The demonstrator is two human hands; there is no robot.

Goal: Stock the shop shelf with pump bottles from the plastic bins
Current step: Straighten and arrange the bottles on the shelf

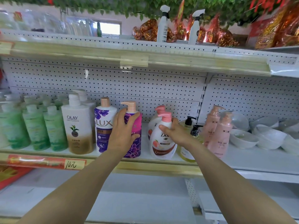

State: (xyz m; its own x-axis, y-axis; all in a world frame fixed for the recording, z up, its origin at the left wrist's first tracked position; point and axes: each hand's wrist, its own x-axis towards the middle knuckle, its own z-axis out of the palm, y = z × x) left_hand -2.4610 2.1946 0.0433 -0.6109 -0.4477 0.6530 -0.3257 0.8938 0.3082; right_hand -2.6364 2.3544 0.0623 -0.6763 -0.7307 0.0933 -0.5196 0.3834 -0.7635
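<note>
Standing at frame centre on the shelf (153, 167), the magenta pump bottle (136, 147) is gripped by the left hand (123, 131), fingers (133, 116) curled round its body. Just right of it, the right hand (175, 131) holds the white Dove pump bottle (161, 146) at its shoulder, thumb in front. Leftward stand a purple Lux bottle (103, 126), an Olay bottle (79, 126) and green bottles (35, 126); pink bottles (218, 131) and white bowls (258, 136) lie at right.

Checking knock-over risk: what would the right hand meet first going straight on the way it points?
The right hand grips the front Dove bottle; pushing on, it would likely meet the second Dove bottle just behind, though depth is unclear.
</note>
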